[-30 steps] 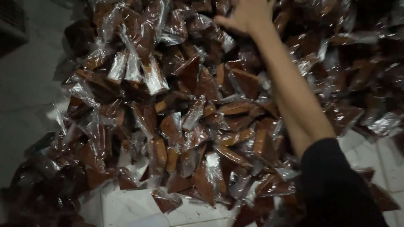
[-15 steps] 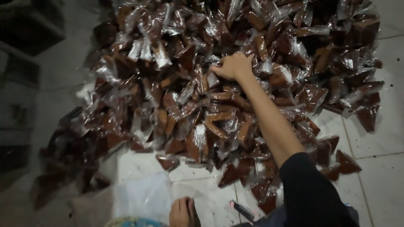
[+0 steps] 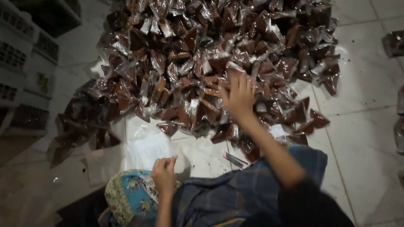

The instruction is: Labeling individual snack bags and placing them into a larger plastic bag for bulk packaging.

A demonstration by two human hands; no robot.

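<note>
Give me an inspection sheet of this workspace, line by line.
Surface: pale tiled floor, speckled with crumbs.
Job's things: big heap of clear packets with brown filling.
Clutter: clear plastic sheet; small dark tool, kind unclear; patterned cloth; more packets at the right edge.
Hands: right hand spread flat on the heap; left hand loosely curled near the lap, holding nothing visible.
Cables: nothing seen.
Surroundings: white crates at left.

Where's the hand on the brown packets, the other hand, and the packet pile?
right hand [image 3: 238,97], head view, back of hand
left hand [image 3: 163,173], head view, knuckles
packet pile [image 3: 176,59], head view, a middle packet
</note>
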